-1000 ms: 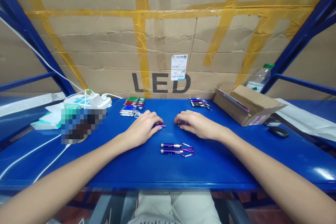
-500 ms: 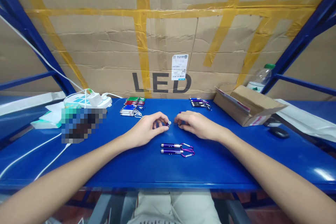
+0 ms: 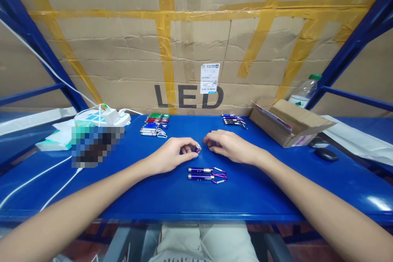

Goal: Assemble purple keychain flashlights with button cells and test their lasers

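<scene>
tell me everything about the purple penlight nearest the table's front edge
This purple penlight has a glossy, metallic-looking barrel, a silvery tip at left and, at right, a purple clip with a silvery section. It lies flat on the blue table, untouched by the left hand or right hand; whether it touches the other penlight is unclear.

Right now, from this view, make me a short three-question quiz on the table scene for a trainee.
1. True or false: the left hand pinches a purple penlight between thumb and fingers.
2. Where does the green-capped bottle stand?
a) on the power strip
b) behind the cardboard box
c) beside the green penlights
3. How many keychain penlights lie closest to the front edge of the blue table?

Key: 1. True. 2. b. 3. Two.
</scene>
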Demonstrator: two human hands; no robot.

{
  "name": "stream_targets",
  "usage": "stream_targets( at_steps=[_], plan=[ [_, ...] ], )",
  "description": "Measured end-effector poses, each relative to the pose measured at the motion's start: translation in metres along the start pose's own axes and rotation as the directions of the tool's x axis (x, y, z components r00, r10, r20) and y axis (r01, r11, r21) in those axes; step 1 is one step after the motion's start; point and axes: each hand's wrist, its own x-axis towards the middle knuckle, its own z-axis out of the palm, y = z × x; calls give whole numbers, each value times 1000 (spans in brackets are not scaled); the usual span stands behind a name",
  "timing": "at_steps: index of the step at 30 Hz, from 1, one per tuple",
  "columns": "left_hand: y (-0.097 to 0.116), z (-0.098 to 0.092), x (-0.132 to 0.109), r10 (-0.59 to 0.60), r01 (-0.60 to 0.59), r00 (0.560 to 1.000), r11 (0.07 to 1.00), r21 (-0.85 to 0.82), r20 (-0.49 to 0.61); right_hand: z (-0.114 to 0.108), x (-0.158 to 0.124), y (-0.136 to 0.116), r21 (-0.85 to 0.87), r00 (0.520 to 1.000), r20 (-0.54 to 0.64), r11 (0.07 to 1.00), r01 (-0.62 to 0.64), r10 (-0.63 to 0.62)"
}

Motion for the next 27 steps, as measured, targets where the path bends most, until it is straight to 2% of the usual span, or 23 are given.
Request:
stream_targets(
  at_steps=[5, 10, 14, 18, 21, 27],
  plan=[
    [6, -2, -3, 175, -171, 984, 972, 162, -11, 0, 0, -3, 1, 1000, -8, 1000, 10, -10],
    [11, -5, -6, 308, -298, 951, 911, 284, 8, 0, 0, -5, 28, 993, -113, 999, 21, -18],
    [8, -6, -5, 319, -300, 948, 899, 320, -10, -1, -1, -9, 51, 972, -229, 997, 61, -48],
    [0, -5, -3, 239, -204, 970, 902, 380, -47, -3, -1, -15, 128, 951, -302, 986, 106, -64],
    [-2, -4, -2, 196, -161, 979, 906, 392, -51, -4, -1, -18, 193, 947, -318, 975, 113, -46],
    [0, -3, -3, 227, -189, 972, 907, 377, -58, -2, -1, -21, 273, 948, -313, 952, 140, -50]
  ],
)
